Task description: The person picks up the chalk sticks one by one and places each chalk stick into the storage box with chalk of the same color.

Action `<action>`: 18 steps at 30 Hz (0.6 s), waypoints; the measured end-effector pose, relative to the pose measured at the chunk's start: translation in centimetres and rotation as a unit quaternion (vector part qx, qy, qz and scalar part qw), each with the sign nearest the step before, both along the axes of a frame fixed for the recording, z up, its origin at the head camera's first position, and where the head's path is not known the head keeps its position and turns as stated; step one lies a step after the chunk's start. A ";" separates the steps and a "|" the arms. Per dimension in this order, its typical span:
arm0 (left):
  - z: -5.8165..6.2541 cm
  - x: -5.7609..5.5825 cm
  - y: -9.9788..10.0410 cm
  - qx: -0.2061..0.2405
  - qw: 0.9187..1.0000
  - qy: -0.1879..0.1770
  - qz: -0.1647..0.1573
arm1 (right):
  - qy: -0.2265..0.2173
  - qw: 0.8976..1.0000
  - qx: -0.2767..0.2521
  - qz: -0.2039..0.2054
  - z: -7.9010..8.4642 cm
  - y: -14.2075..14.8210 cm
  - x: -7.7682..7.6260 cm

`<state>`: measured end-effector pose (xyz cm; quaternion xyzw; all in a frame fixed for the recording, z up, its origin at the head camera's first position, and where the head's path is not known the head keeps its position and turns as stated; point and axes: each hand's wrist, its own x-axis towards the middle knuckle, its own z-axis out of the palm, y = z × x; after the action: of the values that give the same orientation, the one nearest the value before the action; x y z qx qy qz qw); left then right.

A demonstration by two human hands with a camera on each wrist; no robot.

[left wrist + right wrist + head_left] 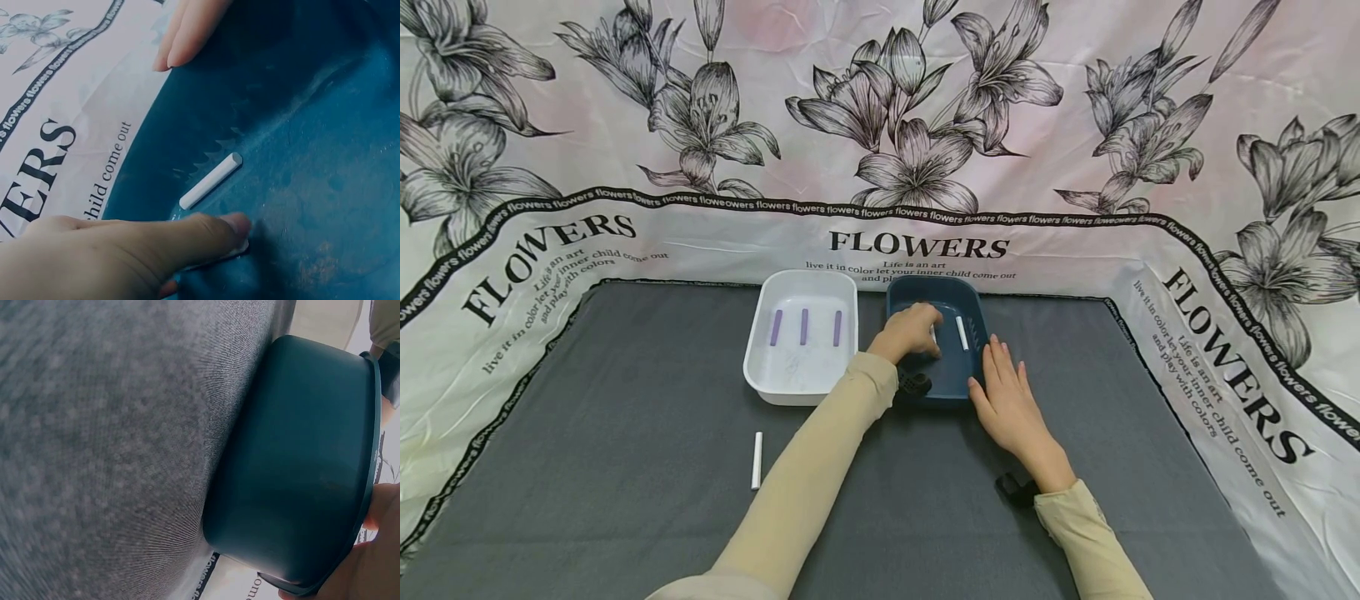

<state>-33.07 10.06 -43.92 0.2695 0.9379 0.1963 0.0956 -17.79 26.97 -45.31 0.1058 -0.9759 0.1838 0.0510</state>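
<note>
My left hand point(908, 331) reaches into the dark blue tub point(943, 385) and pinches a white chalk stick point(934, 335), mostly hidden under the thumb in the left wrist view. Beside it, a second white chalk stick point(211, 181) lies on the tub floor, near the ridged side wall. With fingers extended, my right hand point(1017, 412) rests against the right side of the tub; the right wrist view shows its fingers at the rim. A third white chalk stick point(757, 460) lies on the grey cloth, left of my left forearm.
Just left of the blue tub stands a white tub point(801, 398) holding three purple chalk sticks point(804, 327) side by side. Grey cloth point(625, 433) covers the table. Behind the tubs is a floral cloth point(917, 246) with printed lettering.
</note>
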 end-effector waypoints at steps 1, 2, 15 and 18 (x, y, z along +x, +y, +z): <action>0.1 0.0 0.0 0.002 1.000 -0.002 -0.001 | 0.000 1.000 -0.002 0.001 0.0 0.0 0.0; 0.1 0.0 0.0 0.006 1.000 -0.005 0.000 | 0.000 1.000 -0.003 0.001 0.0 0.0 0.0; 1.6 0.0 -0.3 0.101 0.993 -0.045 0.031 | -0.002 1.000 0.002 0.004 0.0 0.0 0.0; 2.1 0.0 -0.5 0.105 0.993 -0.038 0.025 | -0.005 1.000 0.002 0.002 -0.1 0.0 -0.1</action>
<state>-33.10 9.56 -41.85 0.2468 0.9143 0.3062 0.0970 -17.88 27.01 -45.38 0.1070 -0.9764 0.1821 0.0458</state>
